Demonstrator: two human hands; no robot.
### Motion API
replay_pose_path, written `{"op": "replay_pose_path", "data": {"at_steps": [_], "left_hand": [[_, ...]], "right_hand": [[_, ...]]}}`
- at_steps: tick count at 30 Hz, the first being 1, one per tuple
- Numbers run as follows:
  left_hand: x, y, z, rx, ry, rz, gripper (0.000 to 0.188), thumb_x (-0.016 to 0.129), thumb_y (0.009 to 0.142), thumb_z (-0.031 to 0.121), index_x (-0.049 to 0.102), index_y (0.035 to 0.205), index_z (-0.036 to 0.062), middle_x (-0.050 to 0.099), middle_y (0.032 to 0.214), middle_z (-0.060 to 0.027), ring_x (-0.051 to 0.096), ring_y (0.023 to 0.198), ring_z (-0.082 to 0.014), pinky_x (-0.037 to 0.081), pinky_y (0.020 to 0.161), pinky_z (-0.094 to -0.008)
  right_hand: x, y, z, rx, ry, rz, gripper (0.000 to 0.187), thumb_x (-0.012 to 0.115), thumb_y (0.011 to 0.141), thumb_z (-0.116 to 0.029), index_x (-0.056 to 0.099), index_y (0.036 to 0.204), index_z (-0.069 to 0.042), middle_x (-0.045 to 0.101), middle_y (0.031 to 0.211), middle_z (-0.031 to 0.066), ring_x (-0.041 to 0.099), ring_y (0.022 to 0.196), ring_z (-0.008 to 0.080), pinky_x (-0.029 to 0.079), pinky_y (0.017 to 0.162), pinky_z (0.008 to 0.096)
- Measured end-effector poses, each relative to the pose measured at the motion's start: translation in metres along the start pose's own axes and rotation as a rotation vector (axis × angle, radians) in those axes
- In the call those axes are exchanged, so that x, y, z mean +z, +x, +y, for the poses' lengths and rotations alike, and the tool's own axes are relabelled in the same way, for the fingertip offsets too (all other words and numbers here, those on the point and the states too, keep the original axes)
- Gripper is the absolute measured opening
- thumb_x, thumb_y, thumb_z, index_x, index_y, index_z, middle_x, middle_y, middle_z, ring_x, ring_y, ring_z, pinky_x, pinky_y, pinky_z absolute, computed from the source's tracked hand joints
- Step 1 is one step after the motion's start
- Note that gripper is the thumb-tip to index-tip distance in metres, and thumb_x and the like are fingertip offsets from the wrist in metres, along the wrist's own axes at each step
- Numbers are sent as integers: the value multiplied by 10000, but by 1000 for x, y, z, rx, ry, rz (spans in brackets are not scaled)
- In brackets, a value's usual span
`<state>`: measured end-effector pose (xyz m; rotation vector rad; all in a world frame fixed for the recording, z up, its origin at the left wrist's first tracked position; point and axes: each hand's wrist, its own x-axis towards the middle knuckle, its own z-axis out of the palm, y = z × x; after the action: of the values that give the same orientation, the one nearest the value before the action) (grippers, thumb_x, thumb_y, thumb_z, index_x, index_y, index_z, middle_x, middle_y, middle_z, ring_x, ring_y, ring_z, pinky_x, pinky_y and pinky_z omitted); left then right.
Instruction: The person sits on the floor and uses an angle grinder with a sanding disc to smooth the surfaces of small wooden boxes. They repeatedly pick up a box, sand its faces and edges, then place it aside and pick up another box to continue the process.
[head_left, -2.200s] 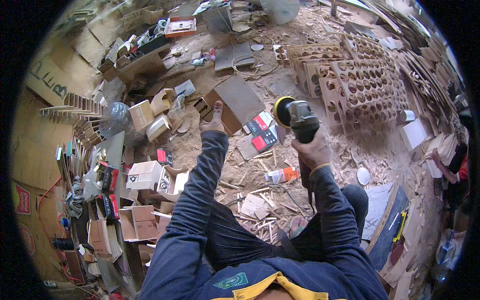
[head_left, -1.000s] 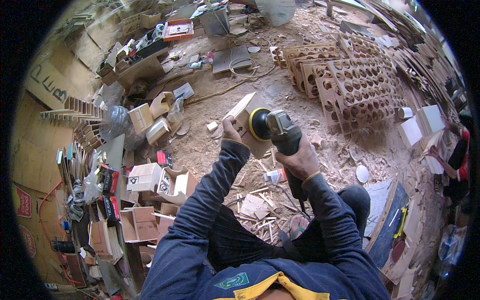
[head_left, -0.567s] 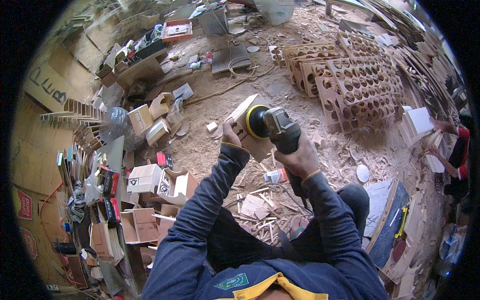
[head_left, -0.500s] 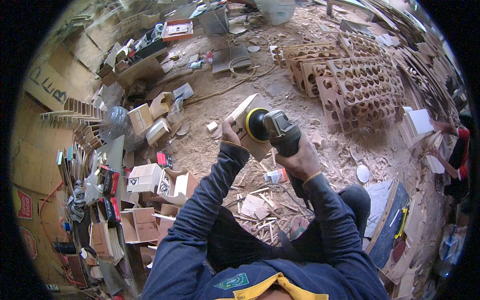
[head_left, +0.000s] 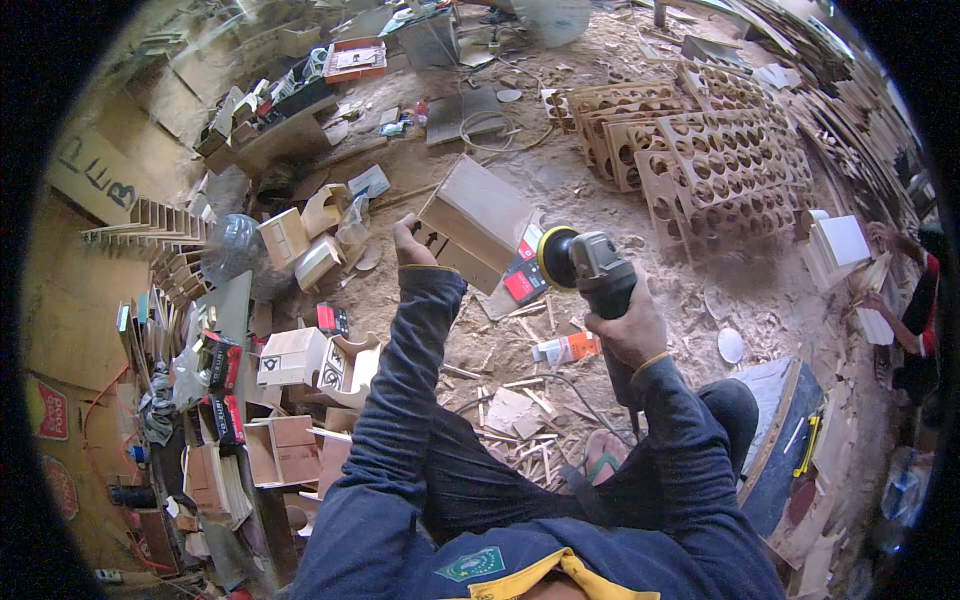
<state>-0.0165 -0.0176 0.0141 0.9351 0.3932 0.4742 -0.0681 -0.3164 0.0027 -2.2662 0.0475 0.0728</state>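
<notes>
My left hand [head_left: 415, 243] grips the near left edge of a wooden box [head_left: 484, 204], held tilted above the floor, its plain top panel showing. Dark arrow marks sit on the side by my fingers. In my right hand [head_left: 632, 325] is an angle grinder [head_left: 603, 272] with a round, yellow-rimmed sanding pad [head_left: 557, 257]. The pad stands just right of the box, apart from its top panel. From the grinder's rear a dark cable runs down to the floor by my foot. Below the box lie red-and-black small boxes [head_left: 524, 281].
An orange-and-white tube [head_left: 566, 348] and wood scraps [head_left: 513, 412] lie before my legs. Perforated wooden panels [head_left: 725, 165] lean at the far right. Finished-looking wooden boxes [head_left: 292, 357] stand at left. Another person's hands [head_left: 880, 300] handle pale boards at the right edge.
The grinder has moved right and down, off the box. My left hand has shifted left, and the box has turned so its broad panel faces up.
</notes>
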Motion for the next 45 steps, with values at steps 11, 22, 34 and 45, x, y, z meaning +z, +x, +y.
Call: {"op": "replay_pose_path", "data": {"at_steps": [11, 22, 34, 45], "left_hand": [[14, -47, -39, -125, 108, -102, 465, 494, 983, 450, 629, 1207, 66, 700, 1042, -106, 684, 912, -254, 559, 833, -376], [9, -42, -61, -288, -63, -162, 484, 430, 994, 439, 668, 1156, 50, 738, 1068, -114, 716, 952, -276, 580, 877, -412], [0, -16, -5, -75, 148, 45, 519, 572, 940, 501, 660, 1199, 60, 713, 1107, -101, 669, 988, -270, 537, 891, -414], [-41, 16, -62, -287, 312, -204, 417, 610, 901, 433, 711, 1097, 78, 754, 974, -74, 708, 875, -259, 561, 847, -413]], "right_hand": [[14, 6, -14, -106, 255, -9, 596, 842, 668, -214, 636, 1200, -42, 728, 1037, 124, 709, 938, 227, 559, 869, 372], [14, 2, -21, -130, 237, 3, 600, 839, 659, -235, 645, 1190, -34, 736, 1026, 146, 726, 944, 257, 561, 869, 385], [14, 14, -6, -78, 260, 23, 636, 837, 659, -189, 599, 1230, -38, 702, 1055, 133, 695, 964, 246, 548, 878, 383], [13, 13, -40, -143, 169, 26, 676, 837, 662, -285, 600, 1254, -60, 725, 1049, 173, 725, 958, 310, 562, 868, 429]]}}
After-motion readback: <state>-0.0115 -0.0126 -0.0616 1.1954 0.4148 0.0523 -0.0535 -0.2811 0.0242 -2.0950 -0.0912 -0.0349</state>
